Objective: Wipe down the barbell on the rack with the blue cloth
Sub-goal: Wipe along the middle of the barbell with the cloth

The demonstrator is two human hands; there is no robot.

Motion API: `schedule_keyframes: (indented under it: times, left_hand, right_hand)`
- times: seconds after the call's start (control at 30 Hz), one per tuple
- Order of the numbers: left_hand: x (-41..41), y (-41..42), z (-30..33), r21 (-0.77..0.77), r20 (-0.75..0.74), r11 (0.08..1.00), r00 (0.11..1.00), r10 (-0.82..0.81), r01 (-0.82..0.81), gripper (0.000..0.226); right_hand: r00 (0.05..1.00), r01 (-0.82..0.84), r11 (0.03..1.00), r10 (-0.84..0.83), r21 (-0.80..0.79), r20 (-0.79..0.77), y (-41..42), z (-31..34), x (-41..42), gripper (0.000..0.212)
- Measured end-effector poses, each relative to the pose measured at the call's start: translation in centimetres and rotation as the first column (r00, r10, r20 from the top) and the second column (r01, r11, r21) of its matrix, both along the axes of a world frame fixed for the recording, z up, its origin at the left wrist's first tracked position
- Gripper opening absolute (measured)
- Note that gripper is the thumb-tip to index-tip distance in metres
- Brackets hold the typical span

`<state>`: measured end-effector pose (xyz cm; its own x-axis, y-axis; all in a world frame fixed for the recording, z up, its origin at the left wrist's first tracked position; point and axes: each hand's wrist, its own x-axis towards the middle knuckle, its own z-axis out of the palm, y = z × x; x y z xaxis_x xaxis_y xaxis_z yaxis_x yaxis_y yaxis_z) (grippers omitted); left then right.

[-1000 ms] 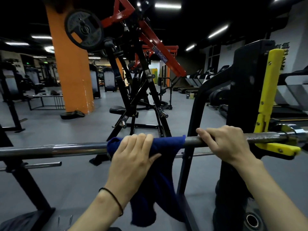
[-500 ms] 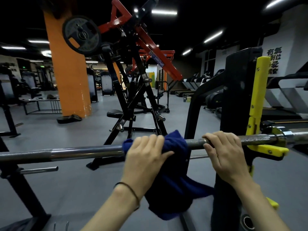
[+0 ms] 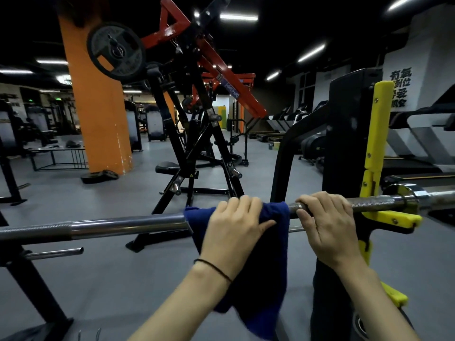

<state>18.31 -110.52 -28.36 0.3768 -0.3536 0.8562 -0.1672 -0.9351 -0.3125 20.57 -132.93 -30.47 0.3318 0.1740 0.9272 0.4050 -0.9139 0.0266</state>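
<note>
A steel barbell (image 3: 118,226) runs across the view from left to right and rests in the yellow hook (image 3: 391,217) of the black rack upright (image 3: 344,143). A blue cloth (image 3: 268,262) is draped over the bar's middle and hangs down below it. My left hand (image 3: 234,230) presses the cloth around the bar from above. Just right of the cloth, my right hand (image 3: 327,225) grips the bare knurled bar, close to the rack upright. The bar's collar (image 3: 403,195) shows beyond the hook.
A black and red plate-loaded machine (image 3: 197,119) stands straight ahead beyond the bar. An orange pillar (image 3: 98,107) rises at the left, with a weight plate on the floor by it. Treadmills line the right wall. A second rack post (image 3: 32,279) stands at the lower left.
My left hand has slid the cloth rightward along the bar, ending next to my right hand. The right hand has kept its grip near the rack.
</note>
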Motion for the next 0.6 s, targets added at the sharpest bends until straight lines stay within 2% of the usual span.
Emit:
schedule_keyframes:
  times: [0.2, 0.33, 0.47, 0.6]
  left_hand:
    - [-1.5, 6.6, -0.5, 0.016, 0.049, 0.999, 0.998, 0.039, -0.04, 0.048]
    - [-0.5, 1.3, 0.6, -0.06, -0.007, 0.998, 1.0, 0.01, -0.011, 0.047]
    - [0.6, -5.0, 1.9, -0.097, -0.046, 0.993, 0.996, -0.071, 0.066, 0.044]
    - [0.9, -3.6, 2.0, -0.061, -0.174, 0.994, 0.98, -0.096, 0.087, 0.046]
  right_hand:
    - [1.0, 0.005, 0.998, -0.007, 0.066, 0.027, 1.1, 0.0, -0.1, 0.036]
    - [1.0, 0.024, 0.992, -0.026, 0.123, 0.017, 1.9, -0.1, 0.1, 0.036]
    - [0.999, 0.023, 0.996, -0.026, 0.081, 0.029, 1.3, 0.0, 0.0, 0.04]
    - [1.0, 0.009, 0.999, -0.009, 0.031, 0.022, 0.4, 0.2, -0.1, 0.037]
